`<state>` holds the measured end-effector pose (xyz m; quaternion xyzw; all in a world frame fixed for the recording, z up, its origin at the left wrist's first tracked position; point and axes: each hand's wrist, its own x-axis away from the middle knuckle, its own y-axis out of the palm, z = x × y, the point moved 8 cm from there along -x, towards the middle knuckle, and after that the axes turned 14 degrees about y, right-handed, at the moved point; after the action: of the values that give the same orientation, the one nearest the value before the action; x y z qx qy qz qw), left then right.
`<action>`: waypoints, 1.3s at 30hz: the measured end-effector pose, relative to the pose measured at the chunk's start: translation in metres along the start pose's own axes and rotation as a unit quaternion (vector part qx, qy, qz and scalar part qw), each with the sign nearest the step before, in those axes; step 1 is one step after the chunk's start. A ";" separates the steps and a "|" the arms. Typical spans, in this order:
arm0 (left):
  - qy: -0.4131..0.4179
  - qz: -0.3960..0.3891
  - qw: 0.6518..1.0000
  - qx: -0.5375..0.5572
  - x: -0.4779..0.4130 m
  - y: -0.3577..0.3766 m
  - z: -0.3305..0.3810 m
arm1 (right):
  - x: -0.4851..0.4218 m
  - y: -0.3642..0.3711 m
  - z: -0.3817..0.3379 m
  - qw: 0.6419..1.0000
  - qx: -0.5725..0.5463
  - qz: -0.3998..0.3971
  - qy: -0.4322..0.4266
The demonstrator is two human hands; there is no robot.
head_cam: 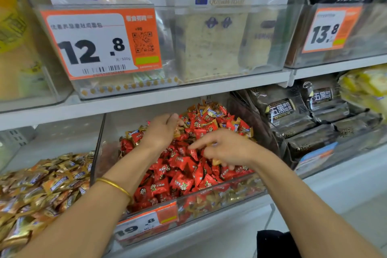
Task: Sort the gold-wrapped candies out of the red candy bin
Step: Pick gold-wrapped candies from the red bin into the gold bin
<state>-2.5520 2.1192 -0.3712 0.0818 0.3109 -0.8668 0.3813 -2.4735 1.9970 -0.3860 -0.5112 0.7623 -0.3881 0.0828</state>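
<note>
Shelf bin point(219, 196), clear plastic (crinkly red candies point(180, 182) heaped).

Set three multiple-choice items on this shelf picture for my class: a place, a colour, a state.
1. Where is the gold candy heap from the red candy bin? A left B right C above
2. The bangle on the left wrist is: A silver B gold C red
3. The left hand is: A flat on the shelf B curled over a gold-wrapped candy C gripping a price tag
Key: A, it lies past the bin's left wall; B, it shines yellow; B, a gold wrapper shows under its fingers.
</note>
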 end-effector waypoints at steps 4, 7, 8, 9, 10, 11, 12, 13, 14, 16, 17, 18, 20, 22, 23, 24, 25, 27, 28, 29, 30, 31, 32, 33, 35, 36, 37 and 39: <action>0.009 -0.031 0.999 -0.030 -0.004 -0.004 -0.010 | -0.001 -0.052 0.025 0.980 -0.095 0.171 0.029; -0.005 -0.083 0.996 0.013 -0.003 -0.003 -0.015 | -0.009 -0.059 0.022 0.970 -0.111 0.216 0.005; -0.002 -0.100 0.995 0.009 -0.001 -0.002 -0.016 | -0.015 -0.055 0.016 0.972 -0.084 0.219 -0.006; 0.006 -0.114 0.993 -0.010 0.000 -0.002 -0.017 | -0.019 -0.050 0.010 0.974 -0.048 0.219 -0.012; 0.019 -0.123 0.992 -0.027 0.002 -0.001 -0.017 | -0.024 -0.044 0.005 0.977 -0.010 0.213 -0.014; 0.034 -0.132 0.990 -0.038 0.003 0.001 -0.016 | -0.029 -0.038 0.001 0.978 0.033 0.204 -0.012; 0.050 -0.142 0.988 -0.044 0.004 0.005 -0.012 | -0.032 -0.032 -0.001 0.977 0.081 0.198 -0.003; 0.066 -0.156 0.984 -0.050 0.005 0.010 -0.008 | -0.035 -0.028 0.000 0.972 0.130 0.196 0.011; 0.085 -0.172 0.979 -0.070 0.005 0.017 -0.004 | -0.037 -0.027 0.001 0.965 0.172 0.198 0.027; 0.120 -0.207 0.959 -0.155 0.003 0.033 -0.001 | -0.037 -0.030 0.003 0.953 0.211 0.214 0.050; 0.130 -0.209 0.949 -0.197 0.002 0.038 0.000 | -0.036 -0.031 0.003 0.950 0.213 0.221 0.053; 0.134 -0.204 0.944 -0.222 0.002 0.041 0.001 | -0.036 -0.031 0.003 0.950 0.212 0.222 0.053; 0.140 -0.175 0.943 -0.246 0.000 0.038 0.003 | -0.038 -0.027 0.001 0.953 0.216 0.207 0.051; 0.141 -0.137 0.943 -0.269 -0.003 0.028 0.003 | -0.040 -0.021 -0.001 0.952 0.231 0.196 0.053; 0.130 -0.120 0.942 -0.284 -0.005 0.021 0.001 | -0.040 -0.019 -0.003 0.948 0.245 0.197 0.054; 0.117 -0.099 0.942 -0.298 -0.008 0.012 -0.001 | -0.040 -0.017 -0.005 0.942 0.262 0.201 0.056; 0.103 -0.074 0.942 -0.311 -0.011 0.003 -0.003 | -0.041 -0.015 -0.007 0.935 0.283 0.206 0.062; 0.081 -0.013 0.951 -0.299 -0.014 -0.016 -0.007 | -0.046 -0.011 -0.008 0.918 0.327 0.206 0.088; 0.079 0.012 0.959 -0.273 -0.015 -0.023 -0.008 | -0.048 -0.008 -0.007 0.912 0.343 0.200 0.106; 0.081 0.030 0.967 -0.241 -0.015 -0.027 -0.007 | -0.051 -0.006 -0.006 0.907 0.352 0.196 0.123; 0.083 0.039 0.974 -0.205 -0.015 -0.028 -0.007 | -0.052 -0.004 -0.005 0.903 0.356 0.197 0.136; 0.084 0.042 0.981 -0.170 -0.015 -0.028 -0.005 | -0.053 -0.003 -0.004 0.902 0.354 0.200 0.144; 0.082 0.040 0.987 -0.135 -0.015 -0.026 -0.004 | -0.054 -0.002 -0.003 0.901 0.351 0.206 0.150; 0.082 0.035 0.991 -0.103 -0.013 -0.024 -0.002 | -0.054 -0.002 -0.002 0.901 0.345 0.212 0.153; 0.098 0.011 0.993 -0.068 -0.011 -0.015 0.001 | -0.055 -0.003 -0.003 0.903 0.330 0.227 0.154; 0.107 -0.008 0.992 -0.064 -0.011 -0.010 0.003 | -0.054 -0.006 -0.002 0.905 0.319 0.237 0.152; 0.112 -0.028 0.991 -0.063 -0.010 -0.005 0.003 | -0.054 -0.010 0.000 0.910 0.300 0.244 0.146; 0.111 -0.064 0.989 -0.067 -0.009 0.006 0.002 | -0.049 -0.021 0.008 0.940 0.213 0.233 0.128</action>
<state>-2.5411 2.1204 -0.3687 0.1317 0.4136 -0.8519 0.2930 -2.4317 2.0309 -0.3908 -0.2358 0.7638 -0.5733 0.1800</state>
